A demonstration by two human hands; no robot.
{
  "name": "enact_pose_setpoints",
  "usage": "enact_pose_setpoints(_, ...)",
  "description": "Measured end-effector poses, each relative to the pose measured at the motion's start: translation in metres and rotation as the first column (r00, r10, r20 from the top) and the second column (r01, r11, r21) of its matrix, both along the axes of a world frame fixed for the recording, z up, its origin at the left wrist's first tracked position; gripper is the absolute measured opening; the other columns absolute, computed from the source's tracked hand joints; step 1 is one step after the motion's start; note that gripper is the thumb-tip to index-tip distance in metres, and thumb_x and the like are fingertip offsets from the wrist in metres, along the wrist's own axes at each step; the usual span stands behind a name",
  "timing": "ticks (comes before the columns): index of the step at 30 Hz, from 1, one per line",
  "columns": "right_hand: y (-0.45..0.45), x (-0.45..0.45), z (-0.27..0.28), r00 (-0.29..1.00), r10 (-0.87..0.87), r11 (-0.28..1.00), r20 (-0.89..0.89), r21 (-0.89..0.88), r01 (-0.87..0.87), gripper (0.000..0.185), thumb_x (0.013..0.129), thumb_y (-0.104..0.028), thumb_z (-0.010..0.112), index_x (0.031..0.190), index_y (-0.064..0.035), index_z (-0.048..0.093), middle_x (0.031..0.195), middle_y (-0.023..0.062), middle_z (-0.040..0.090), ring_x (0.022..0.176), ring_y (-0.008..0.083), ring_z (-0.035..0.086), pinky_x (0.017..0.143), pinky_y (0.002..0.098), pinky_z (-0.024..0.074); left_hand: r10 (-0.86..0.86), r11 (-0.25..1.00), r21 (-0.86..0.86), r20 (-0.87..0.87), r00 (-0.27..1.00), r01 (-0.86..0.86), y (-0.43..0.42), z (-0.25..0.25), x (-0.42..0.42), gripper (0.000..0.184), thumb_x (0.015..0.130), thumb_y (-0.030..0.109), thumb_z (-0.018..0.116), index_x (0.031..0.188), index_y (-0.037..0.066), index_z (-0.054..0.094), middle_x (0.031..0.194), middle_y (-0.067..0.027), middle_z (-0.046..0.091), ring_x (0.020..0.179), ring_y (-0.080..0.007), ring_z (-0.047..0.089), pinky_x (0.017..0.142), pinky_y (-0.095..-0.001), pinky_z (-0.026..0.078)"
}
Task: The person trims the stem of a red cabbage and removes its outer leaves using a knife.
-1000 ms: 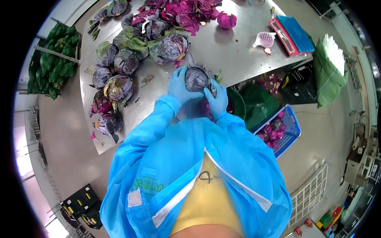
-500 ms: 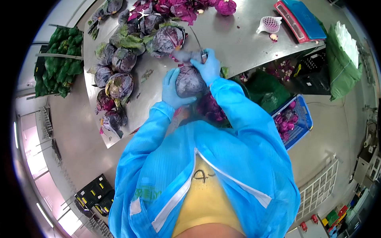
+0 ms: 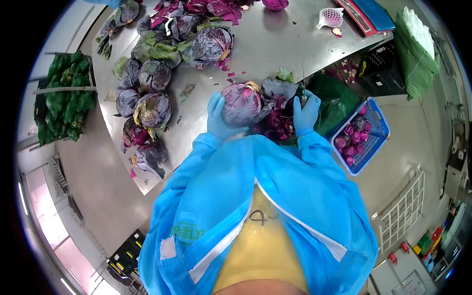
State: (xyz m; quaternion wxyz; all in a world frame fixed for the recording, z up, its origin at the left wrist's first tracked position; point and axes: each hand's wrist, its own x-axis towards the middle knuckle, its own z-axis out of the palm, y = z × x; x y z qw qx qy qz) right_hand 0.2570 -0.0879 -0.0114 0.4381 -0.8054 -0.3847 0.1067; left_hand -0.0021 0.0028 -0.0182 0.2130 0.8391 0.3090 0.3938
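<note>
My gloved left hand (image 3: 220,118) cups the near left side of a red cabbage (image 3: 241,105) at the table's near edge. The cabbage's pale cut stem end faces away from me, and a purple patch shows where outer leaf is gone. To its right, my gloved right hand (image 3: 306,114) is closed round a knife (image 3: 304,96), its thin blade pointing up and away. Between the hands, a loose outer leaf (image 3: 279,90) lies over dark purple trimmings (image 3: 278,124) at the edge.
More untrimmed cabbages (image 3: 153,108) line the table's left side, with peeled purple leaves (image 3: 223,11) at the far side. A blue crate (image 3: 361,162) of small purple heads stands on the right, by a dark green bag (image 3: 334,98). A scale (image 3: 361,17) and white foam net (image 3: 330,18) sit far right.
My right hand and the knife have moved right, away from the cabbage. An outer leaf now lies to the cabbage's right, and its stem end shows. A blue-gloved bit appears at the top left.
</note>
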Motion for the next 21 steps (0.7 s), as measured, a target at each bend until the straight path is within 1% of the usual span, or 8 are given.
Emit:
enact_pose_setpoints(3,0.009,-0.035,0.018,0.965,0.246,0.964,-0.096,0.133,-0.232,0.032,0.087,-0.026,0.059,0.110,-0.0045,0.052,0.100,0.0185,0.060,0.080,0.0317,0.062,0.068,0.0381,0.0489,-0.057,0.998,-0.011,-0.002,0.998,0.057,0.007,0.008,0.000,0.115,0.041,0.039,0.089,0.135,0.008,0.032,0.135,-0.0186,0.034,0.127,-0.0389,0.032,0.105,-0.0472,0.031)
enact_pose_setpoints(5,0.020,-0.051,0.036,0.917,0.372,0.915,-0.141,-0.110,-0.388,0.041,0.087,-0.034,0.057,0.119,-0.0099,0.050,0.092,0.0159,0.065,0.085,0.0322,0.063,0.072,0.0405,0.0488,-0.110,0.994,-0.010,-0.069,0.992,0.110,0.015,0.019,-0.006,0.115,0.045,0.041,0.089,0.136,0.006,0.029,0.138,-0.0200,0.031,0.127,-0.0370,0.034,0.105,-0.0441,0.032)
enact_pose_setpoints(8,0.027,-0.068,0.017,0.940,0.335,0.910,-0.069,-0.235,-0.342,0.046,0.087,-0.037,0.055,0.125,-0.0114,0.047,0.095,0.0154,0.065,0.087,0.0336,0.062,0.074,0.0420,0.0485,-0.183,0.981,-0.098,-0.195,0.963,0.167,0.027,0.044,-0.010,0.113,0.045,0.041,0.089,0.135,0.005,0.030,0.136,-0.0201,0.032,0.127,-0.0361,0.034,0.106,-0.0420,0.032)
enact_pose_setpoints(10,0.021,-0.076,0.026,0.932,0.270,0.885,-0.242,-0.320,-0.339,0.051,0.087,-0.039,0.053,0.130,-0.0117,0.042,0.098,0.0179,0.064,0.089,0.0360,0.061,0.076,0.0433,0.0480,-0.204,0.941,-0.301,-0.137,0.969,0.155,0.026,0.057,-0.007,0.115,0.041,0.041,0.088,0.133,0.004,0.031,0.132,-0.0192,0.036,0.125,-0.0373,0.034,0.105,-0.0431,0.031)
enact_pose_setpoints(13,0.009,-0.087,0.016,0.915,0.240,0.917,-0.324,-0.232,-0.323,0.057,0.087,-0.038,0.053,0.136,-0.0126,0.035,0.101,0.0202,0.062,0.090,0.0387,0.060,0.076,0.0438,0.0478,-0.095,0.955,-0.295,-0.188,0.978,0.036,0.019,0.047,0.011,0.119,0.040,0.042,0.088,0.135,0.004,0.026,0.133,-0.0193,0.034,0.126,-0.0372,0.033,0.105,-0.0421,0.030)
enact_pose_setpoints(15,-0.001,-0.096,0.013,0.894,0.179,0.950,-0.410,-0.163,-0.265,0.052,0.087,-0.036,0.053,0.129,-0.0100,0.038,0.098,0.0220,0.062,0.088,0.0404,0.059,0.074,0.0453,0.0473,-0.126,0.930,-0.363,-0.155,0.980,0.062,0.022,0.047,0.013,0.122,0.042,0.043,0.088,0.137,0.003,0.022,0.135,-0.0207,0.032,0.126,-0.0372,0.031,0.106,-0.0425,0.029)
enact_pose_setpoints(17,-0.015,-0.102,0.026,0.945,0.178,0.963,-0.273,-0.149,-0.225,0.036,0.087,-0.027,0.055,0.114,-0.0062,0.044,0.079,0.0192,0.058,0.073,0.0388,0.059,0.065,0.0456,0.0450,-0.107,0.914,-0.404,-0.190,0.976,0.021,0.022,0.042,0.012,0.122,0.043,0.042,0.087,0.137,0.003,0.021,0.136,-0.0225,0.030,0.126,-0.0382,0.030,0.106,-0.0433,0.028)
enact_pose_setpoints(21,-0.024,-0.098,0.052,0.923,0.339,0.820,-0.182,-0.424,-0.384,0.031,0.088,-0.032,0.051,0.105,-0.0073,0.042,0.078,0.0206,0.061,0.074,0.0397,0.060,0.061,0.0489,0.0444,-0.089,0.945,-0.327,-0.239,0.967,0.006,0.020,0.042,0.009,0.120,0.044,0.042,0.086,0.137,0.002,0.022,0.136,-0.0243,0.029,0.126,-0.0394,0.030,0.106,-0.0437,0.028)
